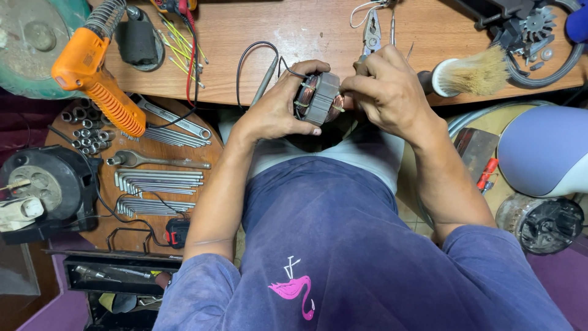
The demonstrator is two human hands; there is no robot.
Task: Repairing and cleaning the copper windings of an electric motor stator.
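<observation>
Broadly, a wooden worktop (306, 27) runs across the top, with the person's blue-clad lap filling the lower middle. Right of the lap sits a rounded grey-blue housing (542, 150), and below it a clear round part (539, 224). On the left, a round wooden board (208, 144) carries a spanner (174, 119), a ratchet (156, 160), rows of hex keys (156, 182) and a cluster of sockets (86, 129). An orange heat gun (98, 76) lies across the edge of the worktop and the board. Farther left rests a black round casing (46, 184). On the worktop lie a brush (474, 73), pliers (372, 30) and a soldering iron (264, 79) with a black lead.

Between the hands, held just over the near edge of the worktop, is a stator (320, 98): a grey laminated core with copper windings. The left hand (275, 107) is closed round it, fingers over the top and thumb beneath. The right hand (386, 92) is pinched shut, its fingertips at the stator's right side; whether they grip a wire or a small tool I cannot tell.
</observation>
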